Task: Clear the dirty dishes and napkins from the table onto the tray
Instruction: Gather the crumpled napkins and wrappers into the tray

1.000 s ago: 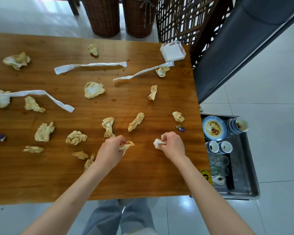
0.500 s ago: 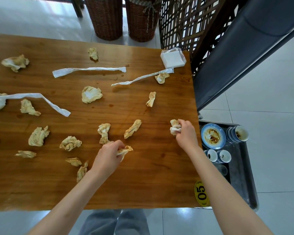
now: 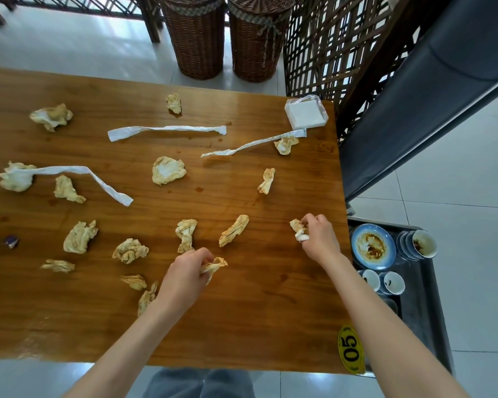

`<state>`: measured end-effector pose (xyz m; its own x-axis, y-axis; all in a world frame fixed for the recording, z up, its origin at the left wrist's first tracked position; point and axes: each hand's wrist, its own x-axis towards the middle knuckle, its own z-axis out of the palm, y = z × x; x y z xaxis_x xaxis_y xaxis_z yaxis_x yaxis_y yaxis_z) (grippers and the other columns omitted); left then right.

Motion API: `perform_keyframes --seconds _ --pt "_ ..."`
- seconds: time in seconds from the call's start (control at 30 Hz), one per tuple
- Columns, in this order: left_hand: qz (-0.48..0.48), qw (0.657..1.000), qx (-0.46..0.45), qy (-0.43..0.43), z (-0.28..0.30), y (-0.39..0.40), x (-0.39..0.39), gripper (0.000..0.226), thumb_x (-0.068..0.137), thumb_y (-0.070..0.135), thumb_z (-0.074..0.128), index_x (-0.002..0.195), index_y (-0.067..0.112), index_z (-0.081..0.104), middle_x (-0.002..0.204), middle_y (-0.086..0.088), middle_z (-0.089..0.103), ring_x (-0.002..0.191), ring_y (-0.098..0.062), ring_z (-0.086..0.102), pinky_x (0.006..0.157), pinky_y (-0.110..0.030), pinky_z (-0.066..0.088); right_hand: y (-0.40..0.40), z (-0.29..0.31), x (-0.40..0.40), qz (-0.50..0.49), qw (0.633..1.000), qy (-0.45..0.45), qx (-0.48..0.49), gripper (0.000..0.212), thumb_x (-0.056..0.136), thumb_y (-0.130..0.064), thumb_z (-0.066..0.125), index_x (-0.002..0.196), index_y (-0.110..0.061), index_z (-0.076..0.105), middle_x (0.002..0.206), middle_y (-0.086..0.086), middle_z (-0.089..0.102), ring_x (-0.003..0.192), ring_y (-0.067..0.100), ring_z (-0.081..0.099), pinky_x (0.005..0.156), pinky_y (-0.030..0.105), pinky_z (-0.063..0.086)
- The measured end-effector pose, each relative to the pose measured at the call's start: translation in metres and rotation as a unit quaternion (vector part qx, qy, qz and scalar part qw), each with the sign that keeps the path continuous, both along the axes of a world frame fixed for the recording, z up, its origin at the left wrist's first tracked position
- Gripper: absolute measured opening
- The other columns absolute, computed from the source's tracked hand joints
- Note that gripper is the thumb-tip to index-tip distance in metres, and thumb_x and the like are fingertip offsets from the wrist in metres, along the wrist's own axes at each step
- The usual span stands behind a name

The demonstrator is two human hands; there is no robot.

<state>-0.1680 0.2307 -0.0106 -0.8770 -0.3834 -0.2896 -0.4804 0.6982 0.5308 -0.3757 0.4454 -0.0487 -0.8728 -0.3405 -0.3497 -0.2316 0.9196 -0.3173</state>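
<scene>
The long wooden table (image 3: pixel 270 305) fills most of the view, its top littered with stained, crumpled napkins and 3 white twisted paper strips, one of them (image 3: pixel 167 129) lying across the far middle. At the table's right end, lower down and just beside its edge, stands the grey metal tray (image 3: pixel 426 311), already carrying a sauce-smeared blue plate (image 3: pixel 373 246), a stack of small bowls (image 3: pixel 419 245) and 2 little cups (image 3: pixel 381 281). A wrapped pack of clean napkins (image 3: pixel 306 111) sits at the far right corner, and a yellow tag marked 05 (image 3: pixel 351 350) is stuck at the near right corner.

The right hand (image 3: pixel 318 239) is curled round a wad of napkins (image 3: pixel 299 229), pinching them tight close to the table's right edge. The left hand (image 3: pixel 187 271) is closed on 1 twisted napkin (image 3: pixel 214 267) near the middle of the near side, fingers gathered over it.

I judge the dishes done and the napkins barely begun. The relation that matters: the tray lies directly to the right of the right hand, just past the edge, so that hand is far nearer for a drop. The nearest loose piece, a folded napkin (image 3: pixel 234 229), lies between the 2 hands, its long axis slanting from near-left to far-right; the left hand sits just below it.
</scene>
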Motion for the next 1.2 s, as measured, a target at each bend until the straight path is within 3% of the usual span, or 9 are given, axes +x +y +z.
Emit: perform_keyframes --seconds 0.13,0.27,0.4,0.47,0.57,0.67,0.97,1.07,1.2 --pt "0.006 1.000 -0.003 0.006 0.001 -0.001 0.001 0.026 0.082 0.010 0.070 0.105 0.020 0.063 0.097 0.003 0.064 0.086 -0.013 0.058 0.072 -0.026 0.052 0.009 0.008 -0.008 -0.082 0.992 -0.019 -0.093 0.041 0.078 -0.004 0.066 0.115 -0.014 0.051 0.109 0.005 0.054 0.091 0.016 0.051 0.069 0.027 0.047" --pt "0.013 1.000 0.000 0.003 0.001 0.000 0.002 0.027 0.082 0.009 0.070 0.107 0.020 0.064 0.100 0.003 0.064 0.088 -0.012 0.058 0.074 -0.024 0.052 0.024 0.016 -0.013 -0.099 0.990 -0.039 -0.096 0.038 0.082 -0.010 0.063 0.113 -0.016 0.044 0.099 0.004 0.055 0.074 0.011 0.054 0.053 0.022 0.044" --pt "0.010 1.000 0.003 -0.002 -0.001 0.003 0.007 0.027 0.082 0.009 0.071 0.105 0.021 0.063 0.100 0.004 0.064 0.084 -0.008 0.057 0.066 -0.015 0.046 0.030 0.018 -0.003 -0.051 0.996 -0.067 -0.021 0.039 0.084 -0.008 0.058 0.113 -0.018 0.033 0.095 0.005 0.053 0.072 0.014 0.053 0.058 0.030 0.050" --pt "0.010 1.000 0.002 -0.005 -0.001 0.004 0.009 0.028 0.082 0.009 0.070 0.105 0.021 0.063 0.100 0.005 0.063 0.083 -0.007 0.057 0.063 -0.012 0.043 0.026 0.015 0.004 -0.022 0.997 -0.069 0.009 0.044 0.083 -0.007 0.056 0.118 -0.017 0.030 0.096 0.005 0.053 0.072 0.015 0.053 0.055 0.029 0.044" --pt "0.014 1.000 -0.002 -0.005 -0.001 0.004 0.011 0.028 0.082 0.009 0.070 0.106 0.021 0.063 0.101 0.005 0.063 0.086 -0.009 0.058 0.067 -0.017 0.049 0.018 0.010 0.014 0.001 0.997 -0.074 0.030 0.052 0.085 -0.006 0.056 0.128 -0.016 0.030 0.105 0.006 0.055 0.083 0.017 0.054 0.064 0.028 0.044" --pt "0.023 1.000 0.001 -0.006 0.000 0.001 0.013 0.027 0.082 0.009 0.069 0.106 0.021 0.062 0.103 0.004 0.064 0.089 -0.010 0.059 0.074 -0.023 0.053 0.015 0.003 0.021 0.000 0.997 -0.058 0.050 0.043 0.085 -0.013 0.064 0.120 -0.013 0.040 0.108 0.006 0.056 0.090 0.019 0.055 0.072 0.032 0.049" --pt "0.081 0.997 -0.007 0.020 0.000 -0.019 0.003 0.025 0.081 0.014 0.072 0.104 0.022 0.066 0.100 0.005 0.065 0.083 -0.004 0.053 0.070 -0.014 0.042 0.008 0.001 0.026 -0.028 0.999 -0.013 0.039 0.039 0.081 -0.003 0.064 0.116 -0.011 0.048 0.112 0.006 0.049 0.088 0.018 0.054 0.071 0.028 0.047" --pt "0.108 0.994 -0.009 0.024 -0.004 -0.030 -0.012 0.028 0.081 0.012 0.072 0.107 0.020 0.065 0.104 0.002 0.065 0.087 -0.008 0.054 0.073 -0.018 0.045 0.007 0.002 0.024 -0.011 0.999 -0.007 0.032 0.038 0.081 -0.002 0.063 0.113 -0.014 0.047 0.102 0.003 0.056 0.083 0.015 0.052 0.065 0.025 0.042" --pt "0.129 0.991 -0.025 0.012 -0.013 -0.039 -0.031 0.032 0.081 0.013 0.072 0.111 0.018 0.065 0.112 -0.003 0.062 0.098 -0.017 0.056 0.081 -0.025 0.048 0.004 0.001 0.021 -0.029 0.999 -0.017 0.021 0.039 0.082 0.000 0.062 0.116 -0.011 0.047 0.106 0.006 0.056 0.087 0.015 0.051 0.070 0.025 0.043"
